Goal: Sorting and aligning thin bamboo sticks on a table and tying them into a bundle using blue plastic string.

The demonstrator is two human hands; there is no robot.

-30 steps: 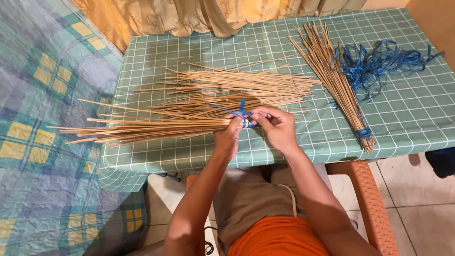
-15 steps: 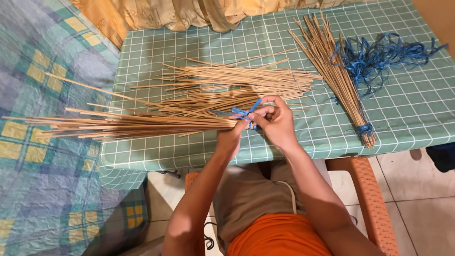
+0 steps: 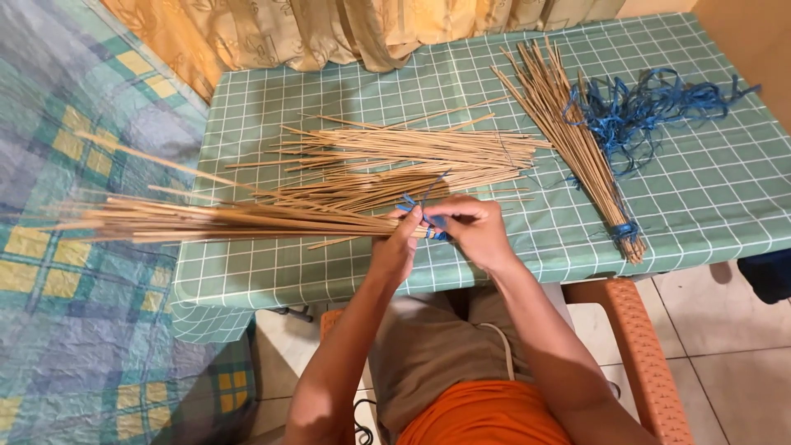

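A seated person in an orange shirt and tan shorts works at the near edge of a table covered in a green grid-patterned cloth (image 3: 709,206), an orange plastic chair (image 3: 638,346) beneath them. The left hand (image 3: 397,243) is clamped around the tied end of a bundle of thin tan sticks (image 3: 222,221), fingers curled shut on it, while the right hand (image 3: 474,231) pinches a blue plastic strip (image 3: 409,203) wound about that same end, thumb and fingertips pressed together on the strip. The bundle fans out to the left, past the table edge and over a blue, green and yellow plaid bedcover (image 3: 74,272). Just beyond the hands lies a loose pile of the same sticks (image 3: 404,152) spread across the middle of the table. To the far right rests a finished bundle (image 3: 577,140), bound near its close end with blue strip, touching a tangled heap of blue strips (image 3: 651,107). A gold curtain (image 3: 329,29) hangs along the far edge. No packages, labels or signs are visible. Compared with half a second earlier, the held bundle sits slightly lower and the strip's loose end no longer stands up above the fingers.
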